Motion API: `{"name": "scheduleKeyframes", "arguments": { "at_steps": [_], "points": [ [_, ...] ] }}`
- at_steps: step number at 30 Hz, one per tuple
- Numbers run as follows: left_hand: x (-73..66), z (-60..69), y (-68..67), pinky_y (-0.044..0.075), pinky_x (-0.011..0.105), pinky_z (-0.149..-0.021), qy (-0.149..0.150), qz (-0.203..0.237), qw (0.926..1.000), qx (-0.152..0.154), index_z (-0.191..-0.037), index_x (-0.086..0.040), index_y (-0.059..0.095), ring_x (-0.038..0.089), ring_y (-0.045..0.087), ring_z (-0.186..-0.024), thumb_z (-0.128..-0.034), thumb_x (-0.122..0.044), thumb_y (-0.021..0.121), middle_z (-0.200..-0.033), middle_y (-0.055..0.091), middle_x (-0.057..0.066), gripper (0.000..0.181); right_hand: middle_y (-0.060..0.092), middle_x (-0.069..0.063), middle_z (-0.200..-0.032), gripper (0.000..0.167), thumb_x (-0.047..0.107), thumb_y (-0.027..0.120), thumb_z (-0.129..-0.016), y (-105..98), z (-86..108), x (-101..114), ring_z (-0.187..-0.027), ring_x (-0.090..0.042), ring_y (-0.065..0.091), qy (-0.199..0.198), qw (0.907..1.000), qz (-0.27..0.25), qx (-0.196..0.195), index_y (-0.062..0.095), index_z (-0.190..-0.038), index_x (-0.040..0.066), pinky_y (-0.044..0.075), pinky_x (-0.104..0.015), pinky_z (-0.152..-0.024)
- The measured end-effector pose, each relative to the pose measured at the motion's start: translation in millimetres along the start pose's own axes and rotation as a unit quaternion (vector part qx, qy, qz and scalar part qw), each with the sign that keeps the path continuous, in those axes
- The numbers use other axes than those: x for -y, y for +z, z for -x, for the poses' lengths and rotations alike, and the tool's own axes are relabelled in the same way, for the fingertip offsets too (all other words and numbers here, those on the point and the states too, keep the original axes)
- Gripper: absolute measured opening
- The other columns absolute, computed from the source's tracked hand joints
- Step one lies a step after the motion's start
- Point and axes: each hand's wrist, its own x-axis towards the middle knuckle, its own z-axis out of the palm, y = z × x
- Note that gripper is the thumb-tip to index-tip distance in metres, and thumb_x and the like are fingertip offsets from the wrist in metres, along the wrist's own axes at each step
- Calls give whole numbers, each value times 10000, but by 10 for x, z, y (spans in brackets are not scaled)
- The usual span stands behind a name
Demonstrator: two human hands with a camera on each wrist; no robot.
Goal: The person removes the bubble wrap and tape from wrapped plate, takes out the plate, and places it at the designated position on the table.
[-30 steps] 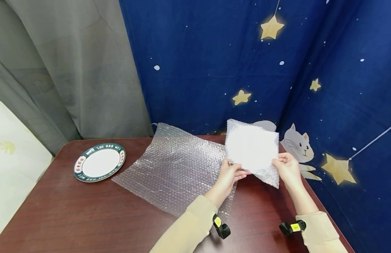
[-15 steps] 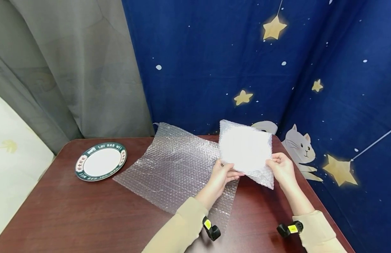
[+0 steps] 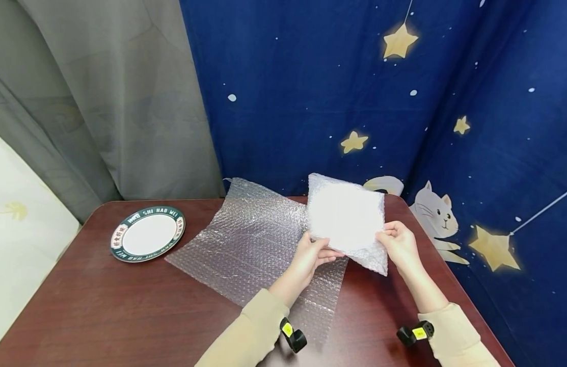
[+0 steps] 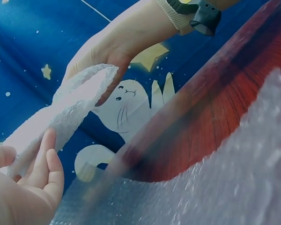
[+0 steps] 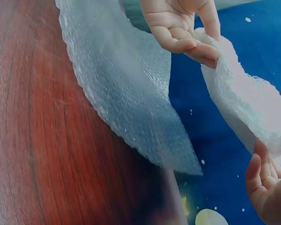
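Note:
A flat bundle (image 3: 347, 219) of bubble wrap, with a glaring white round-edged shape inside, is held tilted above the far right of the table. My left hand (image 3: 306, 260) pinches its lower left edge, thumb in front and fingers behind. At the lower right edge, my right hand (image 3: 400, 247) pinches it between thumb and fingers. Seen edge-on in the left wrist view, the wrapped bundle (image 4: 61, 112) is thin. A loose sheet of bubble wrap (image 3: 251, 244) lies spread on the table, partly behind the bundle and the left forearm.
A plate (image 3: 147, 234) with a dark green lettered rim lies at the table's far left. The dark red wooden table (image 3: 127, 311) ends at a grey curtain (image 3: 150, 102) and a blue star-patterned curtain (image 3: 292, 102). A black wrist camera (image 3: 292, 335) sits on the left sleeve.
Both hands have carried the bundle a short way to the left in the head view, keeping their grip. The plate and the loose sheet stay put; the view shifts slightly.

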Motion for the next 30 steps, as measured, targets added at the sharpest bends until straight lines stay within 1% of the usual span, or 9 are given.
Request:
{"name": "scheduleKeyframes", "arguments": {
  "at_steps": [3,8,13,16,18,23,26,30],
  "points": [
    [-46,42,-54,564,400,-757,19,-109,9999,13,-1137,4,389,360,692,-816,-928,-64,533,-930,656,219,263,565,-21,-703,194,-44,633,-832,48,6,13,-610,-64,499,-7,10000,-39,51,529,-987,-95,431,-186,-539],
    [-75,92,-175,549,438,-796,6,-298,9995,114,-1207,15,375,349,693,-821,-930,-76,534,-959,662,218,332,570,-42,-711,187,-37,642,-827,137,48,25,-608,-69,506,-133,9998,6,128,539,-974,-90,438,-184,-544],
    [-133,151,-289,562,390,-764,-28,-449,9989,130,-1239,21,384,340,695,-825,-924,-80,542,-982,669,228,367,569,-56,-724,181,-31,644,-823,226,83,72,-610,-83,506,-113,9996,97,257,541,-965,-77,441,-191,-551],
    [-177,191,-356,564,367,-750,-42,-554,9983,154,-1254,17,384,326,696,-827,-921,-89,545,-993,669,223,384,558,-63,-730,180,-36,648,-820,287,99,99,-612,-90,503,-99,9995,62,298,541,-959,-75,443,-190,-555],
    [-203,217,-408,566,338,-727,-18,-662,9976,177,-1258,22,380,318,698,-826,-922,-93,540,-992,668,218,389,553,-63,-736,181,-35,654,-821,331,110,116,-616,-86,502,-105,9994,51,322,541,-957,-75,447,-186,-562],
    [-249,276,-555,567,317,-703,39,-935,9955,132,-1257,42,374,314,699,-818,-917,-99,546,-978,668,203,406,540,-59,-750,190,-32,668,-817,457,137,153,-624,-79,497,-153,9990,32,430,542,-953,-75,445,-180,-567],
    [-267,305,-640,567,334,-717,12,-1079,9941,61,-1261,48,368,312,699,-820,-918,-106,558,-967,669,191,422,534,-57,-750,189,-34,671,-808,537,154,162,-627,-86,492,-143,9987,65,483,544,-944,-65,439,-185,-570],
    [-292,348,-738,563,392,-758,-27,-1229,9924,-4,-1271,52,365,309,698,-822,-926,-114,563,-954,666,174,431,528,-57,-755,184,-33,670,-794,639,162,158,-635,-98,492,-148,9983,109,545,546,-928,-56,434,-194,-575]
  ]
}}
